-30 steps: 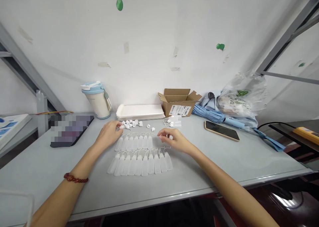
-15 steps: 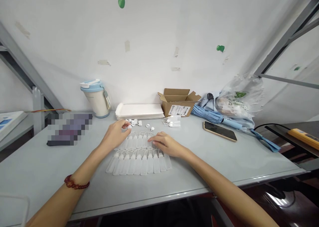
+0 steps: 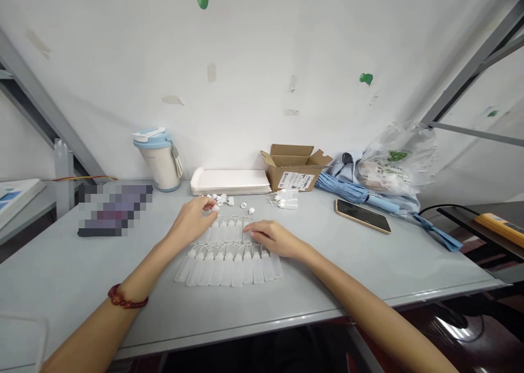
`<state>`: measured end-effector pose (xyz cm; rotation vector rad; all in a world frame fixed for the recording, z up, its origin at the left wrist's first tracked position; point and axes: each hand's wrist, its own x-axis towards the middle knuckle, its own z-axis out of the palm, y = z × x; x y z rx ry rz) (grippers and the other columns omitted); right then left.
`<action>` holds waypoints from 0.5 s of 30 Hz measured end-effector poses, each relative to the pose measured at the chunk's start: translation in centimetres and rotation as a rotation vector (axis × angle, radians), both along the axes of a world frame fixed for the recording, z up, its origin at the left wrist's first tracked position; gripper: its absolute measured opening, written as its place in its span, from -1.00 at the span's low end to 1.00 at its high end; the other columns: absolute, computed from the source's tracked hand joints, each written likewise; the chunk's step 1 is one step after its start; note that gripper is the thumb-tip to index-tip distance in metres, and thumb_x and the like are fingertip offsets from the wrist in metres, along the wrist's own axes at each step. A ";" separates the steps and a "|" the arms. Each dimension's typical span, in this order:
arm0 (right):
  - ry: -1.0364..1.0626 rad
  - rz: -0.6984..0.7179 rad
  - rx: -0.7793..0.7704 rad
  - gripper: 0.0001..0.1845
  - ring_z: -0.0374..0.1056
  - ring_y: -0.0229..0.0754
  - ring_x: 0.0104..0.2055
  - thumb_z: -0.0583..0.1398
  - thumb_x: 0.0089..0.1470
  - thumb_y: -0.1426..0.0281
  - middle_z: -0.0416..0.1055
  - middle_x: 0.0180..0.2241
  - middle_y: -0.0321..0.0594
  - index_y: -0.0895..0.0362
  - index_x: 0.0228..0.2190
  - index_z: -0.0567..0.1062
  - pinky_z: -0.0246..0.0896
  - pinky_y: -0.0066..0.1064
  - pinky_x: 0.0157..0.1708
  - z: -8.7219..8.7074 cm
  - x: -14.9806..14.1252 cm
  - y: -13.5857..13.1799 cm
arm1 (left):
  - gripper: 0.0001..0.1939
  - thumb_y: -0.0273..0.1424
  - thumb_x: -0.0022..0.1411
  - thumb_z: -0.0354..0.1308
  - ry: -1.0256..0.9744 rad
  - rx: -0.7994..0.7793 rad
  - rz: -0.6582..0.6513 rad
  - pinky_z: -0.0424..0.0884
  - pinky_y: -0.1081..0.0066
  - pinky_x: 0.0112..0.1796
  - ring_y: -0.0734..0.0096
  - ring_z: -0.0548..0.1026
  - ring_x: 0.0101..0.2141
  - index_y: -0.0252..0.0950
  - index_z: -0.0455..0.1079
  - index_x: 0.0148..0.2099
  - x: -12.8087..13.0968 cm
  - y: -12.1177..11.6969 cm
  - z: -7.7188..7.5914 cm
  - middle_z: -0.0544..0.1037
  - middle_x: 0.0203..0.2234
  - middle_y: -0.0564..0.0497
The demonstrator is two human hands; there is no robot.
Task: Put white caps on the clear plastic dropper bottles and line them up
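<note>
Frosted tubes (image 3: 216, 272) lie in 2 rows on the desk (image 3: 307, 291), left hand (image 3: 190, 220) pinching a white cap (image 3: 215, 208), right hand (image 3: 280, 239) over the back row, can't tell its grip, fiddly step, precise fingers needed imo

Ten translucent pieces (image 3: 216, 270) lie in the row nearer the table's (image 3: 196, 321) front edge; the row behind is partly hidden, its count unclear. Two white caps (image 3: 251, 211) lie singly; the piled ones overlap too much to count. There is one tumbler (image 3: 161, 168), one cardboard box (image 3: 297, 179), one phone (image 3: 363, 218), one umbrella (image 3: 344, 188) and three green patches (image 3: 365, 78).
</note>
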<state>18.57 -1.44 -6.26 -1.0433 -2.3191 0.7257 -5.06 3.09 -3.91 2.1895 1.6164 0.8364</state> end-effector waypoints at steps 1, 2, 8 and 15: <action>0.006 -0.004 0.000 -0.70 0.34 -0.23 -0.30 -0.02 0.22 0.44 0.46 -0.31 -0.19 0.17 -0.14 0.46 0.19 -0.42 -0.23 0.0 0.0 0.0 | -0.67 -0.23 0.02 -0.02 -0.003 -0.001 0.002 0.34 0.33 -0.24 0.20 0.46 -0.25 -0.29 0.40 -0.24 0.0 0.0 0.0 0.54 -0.31 -0.07; 0.010 -0.009 0.004 -0.71 0.33 -0.23 -0.30 -0.01 0.21 0.44 0.46 -0.30 -0.19 0.17 -0.16 0.46 0.19 -0.43 -0.24 0.0 0.0 0.1 | -0.68 -0.23 0.02 -0.01 -0.007 -0.002 0.003 0.34 0.33 -0.25 0.20 0.46 -0.25 -0.28 0.40 -0.24 -0.1 0.1 0.0 0.54 -0.30 -0.07; -0.032 -0.050 0.076 -0.74 0.33 -0.20 -0.28 0.01 0.22 0.40 0.46 -0.32 -0.16 0.16 -0.20 0.47 0.18 -0.41 -0.25 -0.3 0.3 0.5 | -0.70 -0.24 0.04 0.00 -0.026 -0.003 -0.004 0.35 0.35 -0.28 0.21 0.48 -0.23 -0.27 0.40 -0.23 -0.2 0.1 -0.1 0.56 -0.29 -0.05; -0.054 -0.179 0.138 -0.76 0.29 -0.20 -0.35 0.03 0.21 0.37 0.40 -0.46 -0.20 0.15 -0.25 0.48 0.14 -0.41 -0.31 -0.7 0.9 1.0 | -0.69 -0.25 0.04 0.01 -0.024 -0.026 -0.002 0.36 0.32 -0.27 0.19 0.49 -0.24 -0.29 0.42 -0.22 0.1 -0.3 0.2 0.57 -0.29 -0.07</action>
